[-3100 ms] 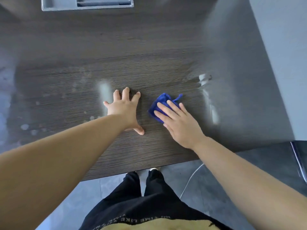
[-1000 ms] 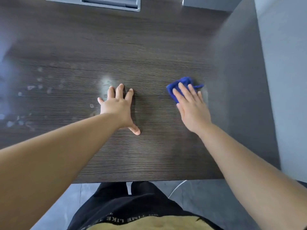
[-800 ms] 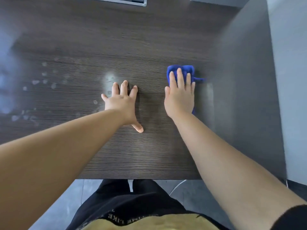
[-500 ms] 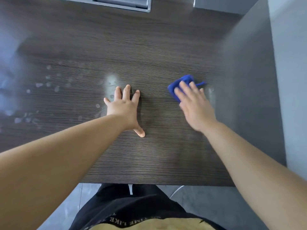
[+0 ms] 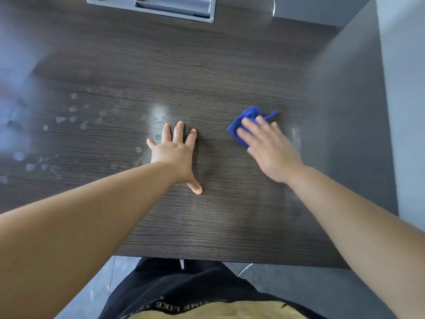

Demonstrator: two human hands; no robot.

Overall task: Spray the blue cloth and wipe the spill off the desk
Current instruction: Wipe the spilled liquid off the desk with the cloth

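A small bunched blue cloth point(image 5: 246, 118) lies on the dark wood desk point(image 5: 207, 72), right of centre. My right hand point(image 5: 266, 148) presses down on it with straight fingers and looks motion-blurred. My left hand point(image 5: 176, 153) rests flat on the desk with fingers spread, left of the cloth. A whitish wet smear point(image 5: 159, 113) sits just beyond my left fingertips. Pale droplets point(image 5: 71, 116) dot the desk's left part. A thin pale streak point(image 5: 296, 135) shows right of the cloth. No spray bottle is in view.
A grey tray-like fitting point(image 5: 156, 6) is set at the desk's far edge. A grey panel point(image 5: 354, 111) rises along the desk's right side. The desk's near edge point(image 5: 230, 259) runs just above my legs, with grey floor below.
My right hand has swept the cloth back and forth over the desk's right part, ending slightly right and nearer than 0.8 s ago. My left hand has stayed planted.
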